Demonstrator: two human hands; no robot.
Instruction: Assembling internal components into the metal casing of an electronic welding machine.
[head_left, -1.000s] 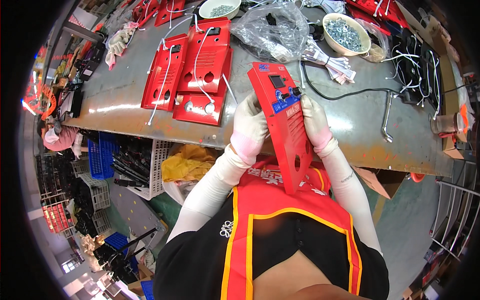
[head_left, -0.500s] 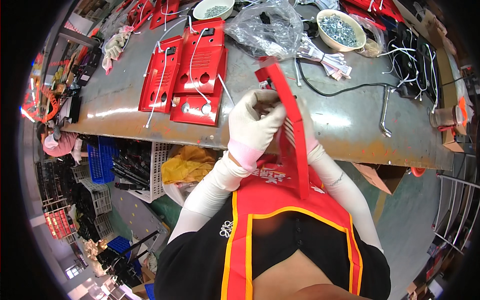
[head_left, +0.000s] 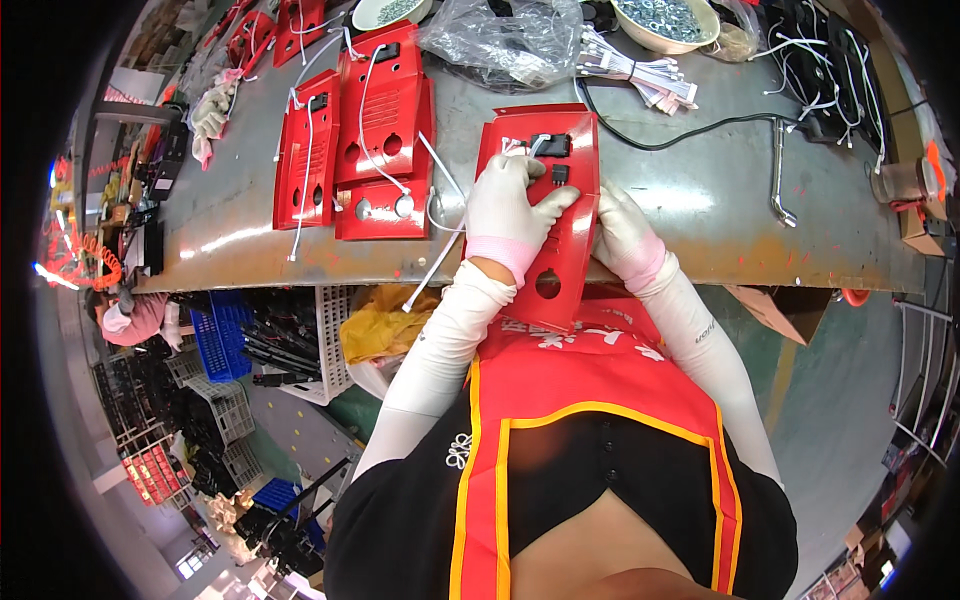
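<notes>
Upright in front of my chest is a red sheet-metal panel (head_left: 566, 245), its face with a round hole and black electrical parts turned toward me. My left hand (head_left: 515, 208), in a white glove with a pink cuff, lies over the panel's left side. Its fingers are curled at a white cable (head_left: 436, 272) beside the black switch (head_left: 551, 146), and the thumb reaches across the panel below a smaller black part (head_left: 560, 175). The cable trails out left of the hand. My right hand (head_left: 626, 236), gloved alike, grips the panel's right edge, with some fingers hidden behind it.
More red panels (head_left: 384, 130) with white cables lie on the metal table (head_left: 690, 235) to the left. Beyond are a clear plastic bag (head_left: 505, 45), a bundle of white cable ties (head_left: 640, 72) and a bowl of metal hardware (head_left: 668, 22). A wrench (head_left: 778, 180) and black cable lie right.
The panel has turned from edge-on to face me and moved up over the table edge. My left hand has shifted onto its face. A white cable end now hangs lower at the left.
</notes>
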